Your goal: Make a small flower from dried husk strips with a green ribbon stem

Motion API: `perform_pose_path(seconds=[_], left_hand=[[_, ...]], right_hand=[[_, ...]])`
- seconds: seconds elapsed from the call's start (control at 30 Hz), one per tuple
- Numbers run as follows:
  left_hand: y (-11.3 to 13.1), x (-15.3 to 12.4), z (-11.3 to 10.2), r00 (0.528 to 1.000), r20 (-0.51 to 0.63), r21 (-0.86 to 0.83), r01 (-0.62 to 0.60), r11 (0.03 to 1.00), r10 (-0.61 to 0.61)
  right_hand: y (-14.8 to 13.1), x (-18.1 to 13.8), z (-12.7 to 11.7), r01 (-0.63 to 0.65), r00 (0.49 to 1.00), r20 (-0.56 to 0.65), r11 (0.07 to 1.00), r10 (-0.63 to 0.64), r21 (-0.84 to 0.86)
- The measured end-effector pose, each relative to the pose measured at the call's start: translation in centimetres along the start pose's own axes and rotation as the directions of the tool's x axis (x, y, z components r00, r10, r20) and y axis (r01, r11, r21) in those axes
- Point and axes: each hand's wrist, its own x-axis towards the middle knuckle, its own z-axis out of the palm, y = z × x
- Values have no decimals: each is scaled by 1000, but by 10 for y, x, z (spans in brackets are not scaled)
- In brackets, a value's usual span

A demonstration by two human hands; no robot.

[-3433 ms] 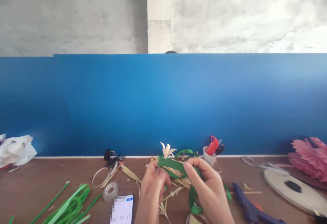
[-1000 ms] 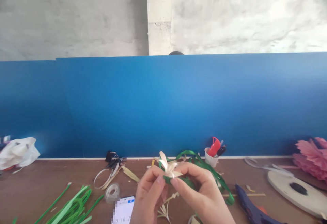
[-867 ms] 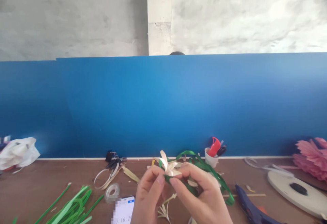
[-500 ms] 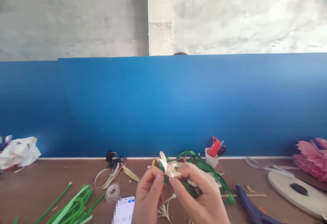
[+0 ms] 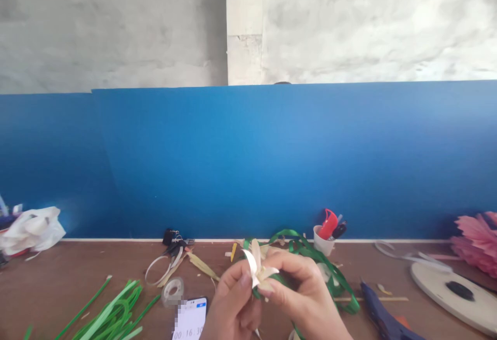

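Note:
A cream-white flower [image 5: 256, 267] with narrow pointed petals, apparently made of ribbon, is held between my two hands above the table. My left hand [image 5: 235, 296] pinches it from the left, thumb and forefinger at the petals. From the other side my right hand [image 5: 301, 288] has its thumb and forefinger closed on the right-hand petals. A bit of green shows under the flower; whether it belongs to the flower I cannot tell. Behind my right hand lies a loose green ribbon [image 5: 306, 249].
Green pipe cleaners [image 5: 112, 314], a tape roll [image 5: 172, 292] and a phone [image 5: 190, 319] lie on the left. Rightward are a white cup [image 5: 323, 241] with pens, a glue gun [image 5: 382, 314], a white oval board [image 5: 454, 296] and a pink paper flower [image 5: 477, 241]. A blue partition [image 5: 248, 159] stands behind.
The flower has turned and come slightly lower, so its petals spread toward me. My fingers have shifted around it, both hands still gripping.

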Motion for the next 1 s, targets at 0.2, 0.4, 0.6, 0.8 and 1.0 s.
perform_pose_path(seconds=[0.2, 0.4, 0.6, 0.8, 1.0], left_hand=[[-1, -6, -6, 993, 0, -1, 122, 993, -122], [2, -11, 4, 994, -27, -137, 104, 985, -109], [-2, -8, -7, 989, 16, 12, 145, 989, -145], [0, -5, -3, 998, -34, 48, 46, 998, -44], [5, -13, 12, 938, -189, 134, -267, 954, 290]], right_hand=[[-3, 1, -10, 187, 980, 106, 964, -169, -191], [-20, 4, -6, 277, 947, 234, 929, -220, -248], [-24, 2, -7, 284, 946, 241, 915, -218, -285], [-30, 1, -5, 307, 944, 228, 890, -239, -336], [-36, 1, -3, 406, 910, 152, 747, -386, -527]])
